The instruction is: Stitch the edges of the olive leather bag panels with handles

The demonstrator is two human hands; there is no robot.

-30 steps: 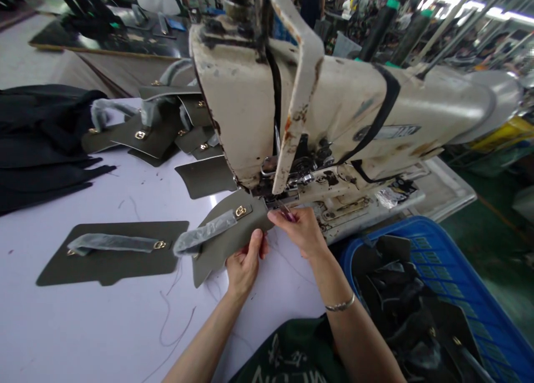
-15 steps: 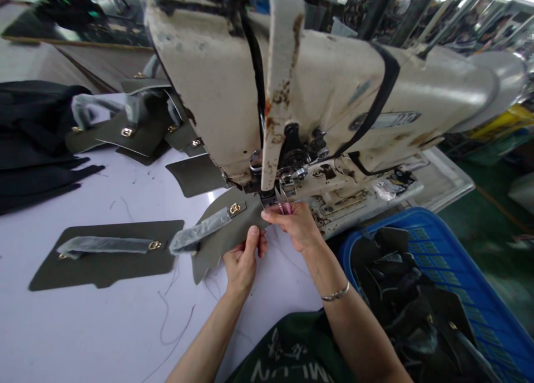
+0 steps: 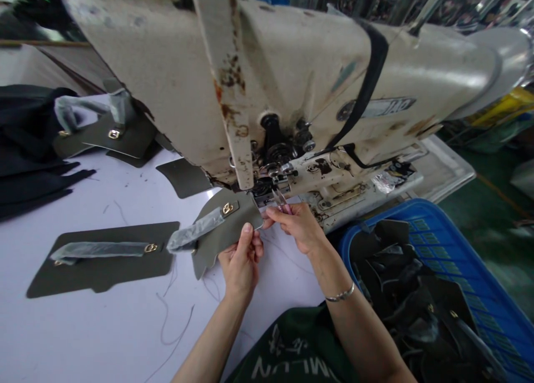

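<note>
Left hand pinches the lower right edge of an olive-grey, leather-like flat panel, thumb on top, fingers curled below; right hand is closed around a small metal-tipped tool with pinkish handles, tips pointing up toward the needle area; right fingertips sit just beside the panel's corner, cannot tell if they touch it; held panel lies tilted on the white tabletop, its upper right end next to the presser-foot area of a worn cream-coloured metal sewing machine; cannot tell if any of it is under the foot; a strap handle wrapped in clear plastic runs across the panel, with a gold-coloured metal buckle at its upper end; a second olive-grey panel with a wrapped handle lies flat to the left, close to the held one; a bare dark olive piece lies behind, partly hidden by the machine; further back, a pile of similar panels beside black fabric; loose dark thread on the tabletop; silver-coloured bracelet on right wrist; blue plastic basket at right holds dark panels, some with plastic wrap.
</note>
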